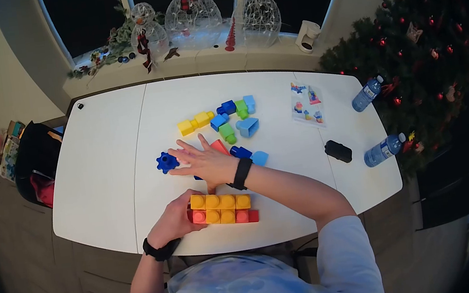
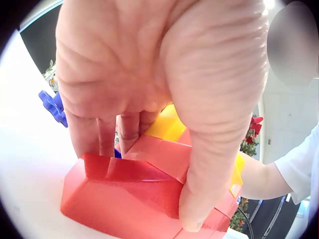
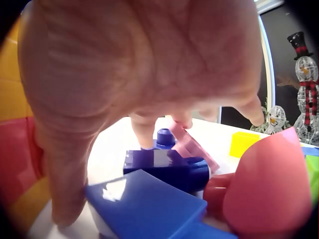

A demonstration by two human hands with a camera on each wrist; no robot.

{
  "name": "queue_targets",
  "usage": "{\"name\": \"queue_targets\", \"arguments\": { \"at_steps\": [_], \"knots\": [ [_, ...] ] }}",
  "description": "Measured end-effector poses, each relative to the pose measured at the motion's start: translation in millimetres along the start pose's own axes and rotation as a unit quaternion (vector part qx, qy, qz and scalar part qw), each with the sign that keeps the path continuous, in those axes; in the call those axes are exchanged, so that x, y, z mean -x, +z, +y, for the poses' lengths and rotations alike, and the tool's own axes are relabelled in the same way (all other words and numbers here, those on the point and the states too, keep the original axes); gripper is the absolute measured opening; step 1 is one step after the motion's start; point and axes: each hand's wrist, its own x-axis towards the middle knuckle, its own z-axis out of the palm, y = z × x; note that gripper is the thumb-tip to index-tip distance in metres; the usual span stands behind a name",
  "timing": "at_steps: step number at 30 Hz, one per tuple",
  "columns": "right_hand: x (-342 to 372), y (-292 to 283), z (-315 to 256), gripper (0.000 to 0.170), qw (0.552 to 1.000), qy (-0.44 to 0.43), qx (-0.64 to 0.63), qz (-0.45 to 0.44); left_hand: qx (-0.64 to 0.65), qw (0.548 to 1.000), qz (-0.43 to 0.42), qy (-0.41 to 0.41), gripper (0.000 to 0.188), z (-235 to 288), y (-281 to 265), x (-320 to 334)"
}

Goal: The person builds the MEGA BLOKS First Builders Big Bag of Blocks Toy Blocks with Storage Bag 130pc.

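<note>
My left hand (image 1: pixel 172 220) grips the left end of a built block of yellow and red toy bricks (image 1: pixel 220 208) near the table's front edge. In the left wrist view the thumb and fingers straddle its red bricks (image 2: pixel 124 194). Over the loose bricks, my right hand (image 1: pixel 206 164) reaches left with its fingers spread. Below its palm in the right wrist view lie a dark blue brick (image 3: pixel 164 167), a blue brick (image 3: pixel 149 201) and a pink piece (image 3: pixel 197 152), the fingertips close to the last. A dark blue gear-shaped piece (image 1: pixel 167 162) sits just left of the fingers.
Beyond the right hand lie yellow bricks (image 1: pixel 196 123), green bricks (image 1: pixel 227 133) and several blue ones. A picture sheet (image 1: pixel 307 104), a black case (image 1: pixel 338 151) and two water bottles (image 1: pixel 367 94) occupy the right side of the white table (image 1: pixel 98 181).
</note>
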Motion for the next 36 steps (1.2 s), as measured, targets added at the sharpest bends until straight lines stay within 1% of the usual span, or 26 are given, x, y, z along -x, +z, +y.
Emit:
{"name": "queue_targets", "arguments": {
  "at_steps": [1, 3, 4, 9, 11, 13, 14, 15, 17, 18, 19, 21, 22, 23, 25, 26, 27, 29, 30, 31, 33, 34, 35, 36],
  "knots": [
    [-2, 3, 1, 0.121, 1.000, 0.000, -0.002, 0.001, 0.008, 1.000, 0.001, 0.004, 0.063, -1, 0, 0],
    [-6, 7, 5, 0.123, 0.992, 0.083, 0.007, -0.096, 0.005, 1.000, -0.002, 0.004, 0.063, 2, -3, 0],
    [-3, 17, 11, 0.123, 0.993, 0.088, 0.006, -0.073, 0.005, 1.000, -0.003, 0.005, 0.063, 2, -5, -1],
    [39, 25, 39, 0.110, 0.989, 0.142, -0.013, -0.031, 0.004, 1.000, 0.000, 0.008, 0.063, -3, -5, -2],
    [62, 20, 48, 0.105, 0.988, 0.152, -0.006, -0.016, 0.008, 1.000, 0.000, 0.007, 0.063, -4, -6, -5],
    [79, 21, 61, 0.099, 0.985, 0.169, -0.013, -0.021, 0.006, 1.000, 0.007, 0.002, 0.062, -5, -6, -7],
    [87, 14, 63, 0.092, 0.983, 0.182, -0.006, -0.031, 0.008, 1.000, 0.008, 0.003, 0.062, -5, -7, -8],
    [95, 10, 62, 0.092, 0.983, 0.182, -0.005, -0.032, 0.005, 1.000, 0.012, 0.001, 0.061, -5, -8, -10],
    [111, 2, 57, 0.088, 0.976, 0.208, -0.037, 0.045, 0.002, 1.000, 0.015, 0.000, 0.061, -7, -11, -13],
    [119, 0, 52, 0.079, 0.977, 0.198, -0.044, 0.073, 0.004, 1.000, 0.018, 0.001, 0.060, -9, -14, -13],
    [123, 4, 45, 0.079, 0.977, 0.198, -0.043, 0.072, 0.007, 1.000, 0.021, 0.003, 0.060, -11, -17, -14],
    [133, 17, 26, 0.067, 0.982, 0.145, -0.068, 0.103, 0.006, 1.000, 0.020, -0.001, 0.060, -14, -24, -13],
    [134, 19, 14, 0.051, 0.981, 0.141, -0.080, 0.108, 0.004, 1.000, 0.019, -0.006, 0.060, -15, -28, -12],
    [134, 25, 8, 0.051, 0.981, 0.144, -0.079, 0.108, 0.004, 1.000, 0.018, -0.004, 0.060, -18, -30, -13],
    [135, 41, 1, 0.043, 0.985, 0.127, -0.020, 0.111, 0.021, 0.999, 0.028, -0.019, 0.061, -24, -33, -13],
    [135, 48, 3, 0.033, 0.981, 0.132, -0.019, 0.139, 0.021, 0.999, 0.034, -0.025, 0.063, -28, -33, -13],
    [137, 52, 9, 0.033, 0.981, 0.130, -0.020, 0.140, 0.020, 0.999, 0.035, -0.026, 0.063, -31, -31, -14],
    [146, 53, 25, 0.025, 0.973, 0.169, 0.037, 0.151, -0.011, 0.996, 0.082, -0.021, 0.066, -38, -29, -15],
    [150, 54, 31, 0.019, 0.967, 0.191, 0.002, 0.167, -0.013, 0.996, 0.086, -0.023, 0.066, -38, -29, -16],
    [152, 48, 35, 0.019, 0.968, 0.187, 0.002, 0.168, -0.010, 0.996, 0.088, -0.025, 0.068, -36, -29, -19],
    [153, 35, 44, 0.019, 0.968, 0.210, -0.036, 0.130, -0.007, 0.995, 0.093, -0.028, 0.070, -33, -31, -27],
    [149, 27, 45, 0.028, 0.965, 0.214, -0.043, 0.148, -0.021, 0.995, 0.091, -0.030, 0.071, -32, -31, -30],
    [141, 19, 44, 0.028, 0.965, 0.212, -0.043, 0.147, -0.035, 0.995, 0.088, -0.032, 0.072, -31, -31, -33],
    [128, 13, 41, 0.036, 0.951, 0.223, -0.067, 0.203, -0.035, 0.995, 0.089, -0.034, 0.072, -31, -30, -36]
  ]
}}
